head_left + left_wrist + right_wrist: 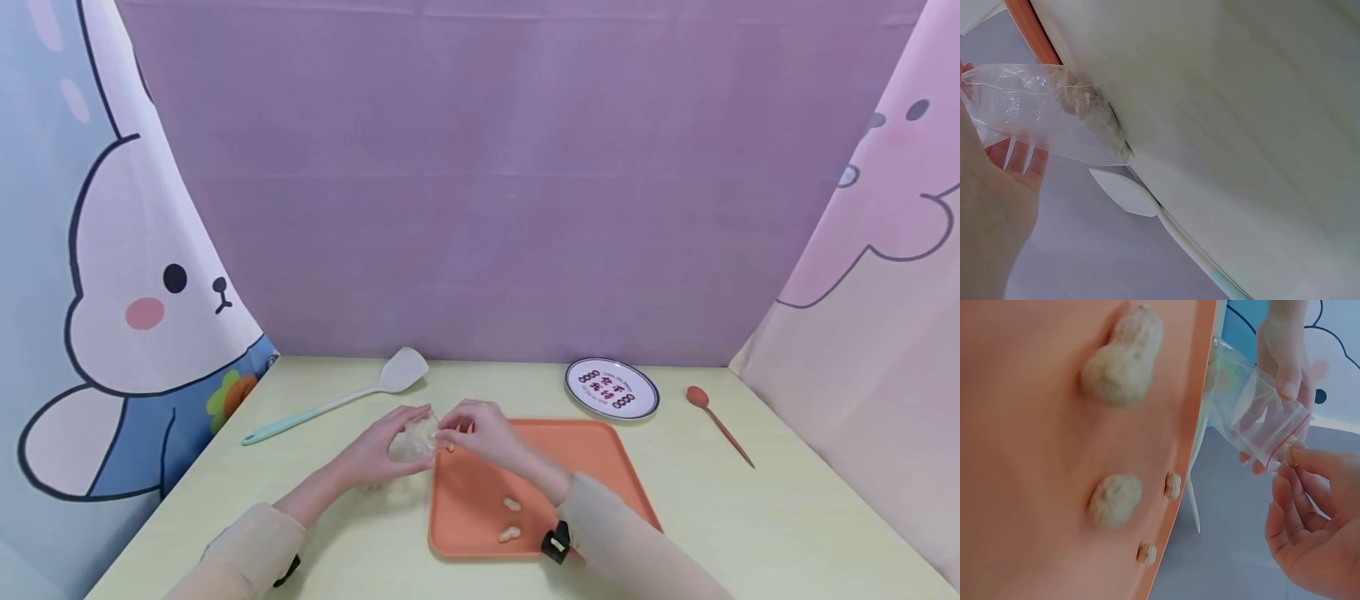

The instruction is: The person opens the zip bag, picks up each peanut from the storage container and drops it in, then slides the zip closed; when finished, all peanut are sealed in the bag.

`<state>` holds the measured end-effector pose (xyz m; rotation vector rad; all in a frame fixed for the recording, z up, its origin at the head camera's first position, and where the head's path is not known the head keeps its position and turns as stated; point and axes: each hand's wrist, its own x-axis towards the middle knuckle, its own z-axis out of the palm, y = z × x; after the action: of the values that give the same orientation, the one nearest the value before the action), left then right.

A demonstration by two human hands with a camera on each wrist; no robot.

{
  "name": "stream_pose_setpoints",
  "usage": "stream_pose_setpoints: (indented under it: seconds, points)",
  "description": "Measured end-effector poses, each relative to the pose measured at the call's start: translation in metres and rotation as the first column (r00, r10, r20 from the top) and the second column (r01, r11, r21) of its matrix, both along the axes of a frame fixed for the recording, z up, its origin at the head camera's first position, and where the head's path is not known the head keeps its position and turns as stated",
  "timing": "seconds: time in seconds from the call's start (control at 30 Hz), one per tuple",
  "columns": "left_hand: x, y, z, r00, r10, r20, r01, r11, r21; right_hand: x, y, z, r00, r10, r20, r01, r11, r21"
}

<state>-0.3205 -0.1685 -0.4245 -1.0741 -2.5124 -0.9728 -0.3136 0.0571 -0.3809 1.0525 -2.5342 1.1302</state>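
My left hand [369, 452] holds a clear zip bag [411, 442] with a red seal line, fingers and thumb round its sides. Peanuts [1088, 106] lie bunched at the bag's bottom in the left wrist view. At the bag's mouth, my right hand [486, 435] pinches a small peanut [1291, 454] between thumb and fingertips. Under the right forearm lies an orange tray [472, 492]. Several peanuts rest on it, among them a large one [1124, 359] and a rounder-looking one [1116, 500] in the right wrist view.
Behind the left hand lies a spatula [403, 371] with a mint handle. A white plate [612, 388] with red characters stands beyond the tray, and a reddish-brown spoon [697, 397] lies at the right. A purple curtain [480, 183] closes off the table's back.
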Motion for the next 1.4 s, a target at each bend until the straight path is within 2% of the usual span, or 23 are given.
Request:
stream_pose_setpoints:
  seconds: [0.13, 0.4, 0.63, 0.7, 0.87, 1.0, 1.17, 1.3, 1.4]
  points:
    - [0.001, 0.000, 0.000, 1.000, 0.014, 0.012, -0.014, 1.000, -0.001, 0.000, -0.001, 0.000, 1.000, 0.014, 0.003, -0.014, 1.000, -0.011]
    - [0.002, 0.001, 0.004, 0.998, 0.037, 0.041, -0.037, 0.999, -0.004, -0.002, 0.004, 0.001, 1.000, -0.015, 0.022, 0.016, 1.000, -0.011]
    - [0.002, 0.001, 0.003, 0.999, 0.032, -0.008, -0.032, 1.000, -0.002, -0.009, 0.015, 0.005, 0.999, -0.025, 0.030, 0.026, 0.999, -0.026]
    - [0.001, 0.001, 0.002, 0.999, 0.032, 0.003, -0.032, 0.999, -0.001, -0.012, 0.021, 0.005, 0.999, -0.024, 0.033, 0.025, 1.000, -0.017]
    - [0.001, 0.001, 0.002, 0.999, 0.036, 0.028, -0.036, 0.999, 0.003, -0.022, 0.036, -0.001, 0.999, -0.031, 0.025, 0.031, 0.999, 0.016]
    - [0.001, 0.002, 0.002, 1.000, 0.031, 0.004, -0.031, 0.999, 0.006, -0.031, 0.046, -0.008, 0.999, -0.040, 0.027, 0.039, 0.999, 0.037]
    - [0.001, 0.001, 0.000, 1.000, 0.023, -0.014, -0.023, 1.000, 0.003, -0.040, 0.055, -0.016, 0.996, -0.047, 0.072, 0.042, 0.997, 0.062]
    - [0.000, 0.001, -0.002, 1.000, 0.022, -0.013, -0.022, 1.000, 0.003, -0.046, 0.060, -0.021, 0.993, -0.033, 0.117, 0.017, 0.990, 0.142]
    - [-0.001, 0.001, -0.002, 1.000, 0.021, -0.014, -0.021, 1.000, 0.005, -0.048, 0.064, -0.024, 0.993, -0.009, 0.114, -0.016, 0.977, 0.210]
